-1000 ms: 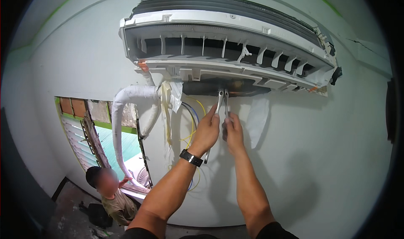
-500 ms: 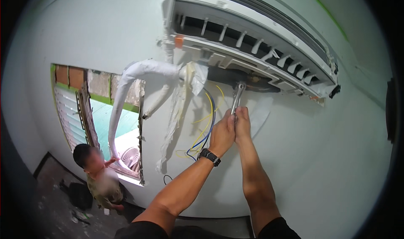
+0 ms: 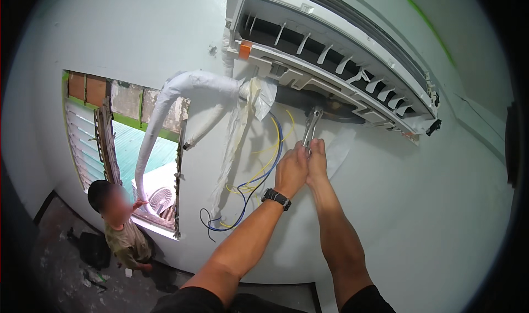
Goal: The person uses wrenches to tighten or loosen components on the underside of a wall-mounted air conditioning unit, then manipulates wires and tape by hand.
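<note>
My left hand (image 3: 290, 171), with a black wristwatch (image 3: 275, 199) on its wrist, is closed around a metal wrench handle. Pressed close beside it, my right hand (image 3: 317, 163) grips a second handle. The two metal wrenches (image 3: 311, 126) rise nearly parallel from my fists, their heads meeting at the pipe joint under the air conditioner indoor unit (image 3: 324, 73). Exactly how the jaws sit on the joint is too small to tell. Black foam insulation (image 3: 297, 97) covers the pipe beside the joint. To the left hang loose yellow and blue wires (image 3: 280, 142) and torn white wrapping tape (image 3: 234, 139).
A thick white-wrapped pipe (image 3: 151, 131) bends from the unit down through the window opening (image 3: 124, 139). Below left, another person (image 3: 127, 238) stands with a hand at that pipe. A black bag (image 3: 93, 250) and scraps lie on the floor. An outdoor fan unit (image 3: 161, 200) shows outside.
The loose wires have dropped lower and spread to the left. My view has tilted slightly. Both hands stay on the wrenches, which are a little more tilted.
</note>
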Tool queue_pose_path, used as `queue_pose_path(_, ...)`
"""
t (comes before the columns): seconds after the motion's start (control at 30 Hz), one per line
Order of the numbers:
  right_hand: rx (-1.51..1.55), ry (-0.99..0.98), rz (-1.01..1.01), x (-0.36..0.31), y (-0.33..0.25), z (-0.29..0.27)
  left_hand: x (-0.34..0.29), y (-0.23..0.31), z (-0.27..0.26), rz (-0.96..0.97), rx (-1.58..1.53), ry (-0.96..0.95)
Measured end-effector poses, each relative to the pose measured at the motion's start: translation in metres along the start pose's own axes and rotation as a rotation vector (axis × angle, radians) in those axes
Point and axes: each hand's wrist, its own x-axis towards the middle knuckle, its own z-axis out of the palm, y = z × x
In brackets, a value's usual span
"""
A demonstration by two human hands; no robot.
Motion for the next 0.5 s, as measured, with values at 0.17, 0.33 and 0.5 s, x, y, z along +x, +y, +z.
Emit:
queue_pose_path(0.17, 0.053, 0.011, 0.08, -0.001, -0.011, -0.003, 0.002, 0.005, -0.012, -0.083, -0.13, -0.079)
queue_pose_path(0.33, -0.071, 0.008, 0.101, -0.001, -0.015, 0.009, 0.011, 0.005, -0.007, -0.192, -0.206, -0.117)
queue_pose_path(0.5, -0.049, -0.044, 0.058, 0.008, -0.004, -0.007, 0.007, 0.005, 0.003, -0.098, -0.143, 0.002)
